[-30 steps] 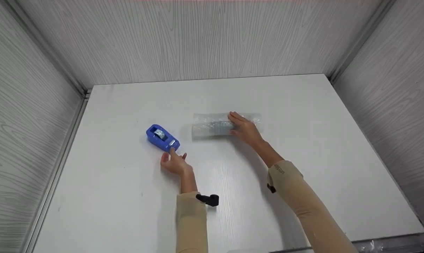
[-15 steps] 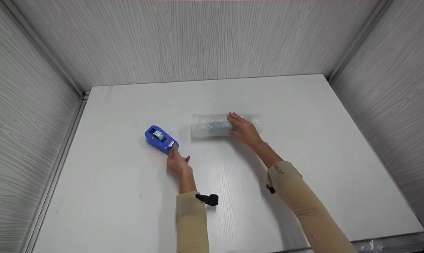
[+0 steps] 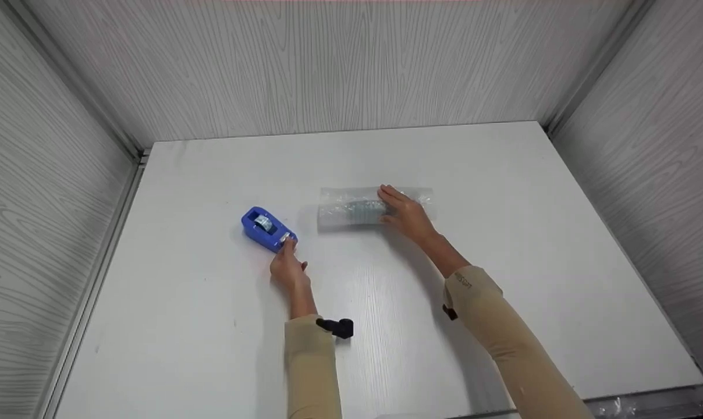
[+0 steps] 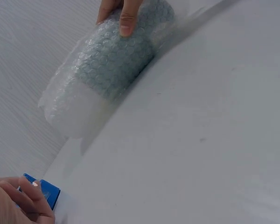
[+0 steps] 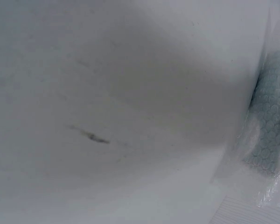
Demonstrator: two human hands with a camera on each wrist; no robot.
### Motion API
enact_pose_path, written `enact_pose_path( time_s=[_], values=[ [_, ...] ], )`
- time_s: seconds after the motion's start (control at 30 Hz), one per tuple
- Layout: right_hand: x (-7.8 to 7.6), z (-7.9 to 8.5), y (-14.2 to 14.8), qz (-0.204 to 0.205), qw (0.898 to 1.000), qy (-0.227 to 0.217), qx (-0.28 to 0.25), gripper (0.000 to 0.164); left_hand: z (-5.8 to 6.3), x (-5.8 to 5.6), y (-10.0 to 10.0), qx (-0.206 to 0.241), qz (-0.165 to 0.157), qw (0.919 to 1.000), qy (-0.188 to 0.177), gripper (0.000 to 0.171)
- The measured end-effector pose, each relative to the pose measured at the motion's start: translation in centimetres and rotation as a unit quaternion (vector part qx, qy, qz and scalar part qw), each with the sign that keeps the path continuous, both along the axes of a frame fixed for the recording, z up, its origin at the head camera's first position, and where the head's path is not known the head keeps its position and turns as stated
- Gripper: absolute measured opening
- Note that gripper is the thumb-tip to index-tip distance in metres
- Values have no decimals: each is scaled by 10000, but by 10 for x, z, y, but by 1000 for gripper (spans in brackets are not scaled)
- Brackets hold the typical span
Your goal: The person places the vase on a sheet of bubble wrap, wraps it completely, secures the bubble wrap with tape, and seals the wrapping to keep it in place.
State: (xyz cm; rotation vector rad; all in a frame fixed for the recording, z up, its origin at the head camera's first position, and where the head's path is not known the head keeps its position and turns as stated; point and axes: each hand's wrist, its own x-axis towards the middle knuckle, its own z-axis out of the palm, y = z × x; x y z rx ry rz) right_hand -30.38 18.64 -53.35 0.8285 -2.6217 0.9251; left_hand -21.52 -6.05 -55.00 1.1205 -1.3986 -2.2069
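A roll of clear bubble wrap (image 3: 351,213) lies sideways on the white table, with something pale blue-green inside. My right hand (image 3: 408,217) grips its right half, fingers over the top and thumb on the near side. The bubble wrap (image 4: 114,60) fills the upper part of the left wrist view and shows at the right edge of the right wrist view. Left of it stands a blue tape dispenser (image 3: 264,226) holding a small tape roll. The fingertips of my left hand (image 3: 288,270) touch the dispenser's cutter end; whether they pinch tape is too small to see.
The white table (image 3: 212,326) has grey wood-grain walls at the back, left and right. A dark strip with clear plastic (image 3: 619,407) runs along the front right edge. The right wrist view shows a dark mark (image 5: 95,137) on the pale surface.
My left hand's fingers, spread apart a second ago, have come together at the dispenser's cutter end, and the left forearm has shifted slightly left. The right hand and bubble wrap stay put.
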Motion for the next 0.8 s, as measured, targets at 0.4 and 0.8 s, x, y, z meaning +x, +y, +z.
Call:
enact_pose_path(
  time_s=[0.4,0.8],
  values=[
    [-1,1,1,-52,10000,-60,-20,62,-5,-3,1,-551,98,9980,-310,41],
    [0,1,1,33,9999,-27,-95,62,-2,-7,-8,-489,116,9986,-145,31]
  ],
)
